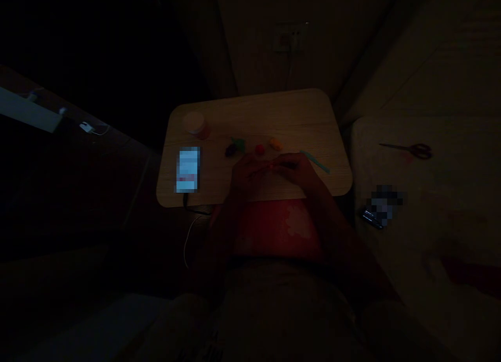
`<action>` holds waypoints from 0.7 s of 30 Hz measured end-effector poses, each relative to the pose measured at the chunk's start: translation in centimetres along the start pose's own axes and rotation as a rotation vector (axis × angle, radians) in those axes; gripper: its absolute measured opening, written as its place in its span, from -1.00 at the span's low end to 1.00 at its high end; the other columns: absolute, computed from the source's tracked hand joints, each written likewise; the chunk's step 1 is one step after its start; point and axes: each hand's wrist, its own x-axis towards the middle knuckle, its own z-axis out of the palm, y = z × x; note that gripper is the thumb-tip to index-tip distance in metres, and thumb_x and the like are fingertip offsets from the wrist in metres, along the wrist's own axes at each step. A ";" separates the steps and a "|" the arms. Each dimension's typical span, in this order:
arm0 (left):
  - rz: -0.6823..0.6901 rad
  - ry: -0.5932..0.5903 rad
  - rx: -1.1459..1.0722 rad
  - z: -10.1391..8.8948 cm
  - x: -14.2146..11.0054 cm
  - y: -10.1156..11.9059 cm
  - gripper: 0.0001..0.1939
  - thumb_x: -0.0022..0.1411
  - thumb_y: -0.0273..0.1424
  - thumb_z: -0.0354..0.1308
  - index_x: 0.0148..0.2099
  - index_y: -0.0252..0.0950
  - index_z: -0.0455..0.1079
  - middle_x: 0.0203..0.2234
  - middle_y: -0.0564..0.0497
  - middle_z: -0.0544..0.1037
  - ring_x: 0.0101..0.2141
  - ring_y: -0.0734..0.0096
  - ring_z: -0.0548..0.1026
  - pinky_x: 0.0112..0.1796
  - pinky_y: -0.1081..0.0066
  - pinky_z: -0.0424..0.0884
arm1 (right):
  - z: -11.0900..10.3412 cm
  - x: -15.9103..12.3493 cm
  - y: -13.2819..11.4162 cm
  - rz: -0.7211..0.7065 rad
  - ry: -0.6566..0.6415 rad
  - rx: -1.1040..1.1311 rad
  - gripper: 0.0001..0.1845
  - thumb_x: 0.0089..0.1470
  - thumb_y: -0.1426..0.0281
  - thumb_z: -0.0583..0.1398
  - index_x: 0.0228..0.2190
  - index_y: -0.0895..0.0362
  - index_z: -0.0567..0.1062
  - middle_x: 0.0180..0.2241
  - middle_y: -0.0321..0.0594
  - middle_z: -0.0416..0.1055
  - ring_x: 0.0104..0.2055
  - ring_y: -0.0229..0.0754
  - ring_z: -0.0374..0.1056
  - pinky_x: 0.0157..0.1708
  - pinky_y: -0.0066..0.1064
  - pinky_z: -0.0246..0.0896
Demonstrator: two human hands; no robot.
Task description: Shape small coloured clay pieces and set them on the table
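Observation:
In dim light, my left hand (246, 172) and my right hand (296, 168) meet above the near half of a small wooden table (250, 108). Their fingertips close together on a small orange-red piece (271, 165), mostly covered by the fingers; its kind is unclear. Just beyond them lie a red ball-like lump (260, 150) and an orange-yellow lump (276, 143). A green piece (238, 143) and a dark lump (230, 150) sit past my left hand. By my right hand, a flat teal strip (319, 164) lies slantwise.
A lidded tub (194, 125) stands at the table's back left. Nearer is a lit phone (188, 168) with a cable. On the pale surface to the right rest scissors (418, 151) and a blurred shiny object (378, 210). A wall socket (289, 38) is behind.

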 end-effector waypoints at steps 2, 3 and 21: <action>0.017 -0.018 0.016 0.0 -0.1 -0.3 -0.63 0.47 -0.05 0.17 -0.08 -0.16 0.71 -0.37 -0.03 0.55 -0.32 0.33 0.53 -0.25 0.31 0.50 | 0.0 0.0 0.2 0.003 -0.015 -0.005 -0.72 -0.10 0.13 0.50 -0.41 0.05 0.74 -0.37 -0.20 0.69 -0.33 -0.12 0.56 -0.25 -0.30 0.49; 0.024 -0.026 0.024 0.0 -0.1 -0.4 -0.61 0.48 -0.05 0.15 -0.08 -0.17 0.71 -0.37 -0.03 0.54 -0.33 0.33 0.53 -0.26 0.31 0.49 | 0.0 0.1 0.3 0.004 -0.021 -0.006 -0.71 -0.10 0.12 0.51 -0.41 0.06 0.74 -0.37 -0.20 0.69 -0.33 -0.12 0.55 -0.26 -0.30 0.49; -0.114 -0.140 0.288 1.4 -0.1 0.3 -0.68 0.30 -0.32 0.37 0.06 -0.30 0.59 -0.01 -0.21 0.49 -0.07 0.11 0.56 -0.04 0.18 0.57 | -0.2 0.5 0.8 -0.083 0.250 0.001 -0.79 -0.05 0.20 0.47 -0.43 0.04 0.64 -0.36 -0.23 0.60 -0.34 -0.17 0.45 -0.31 -0.33 0.37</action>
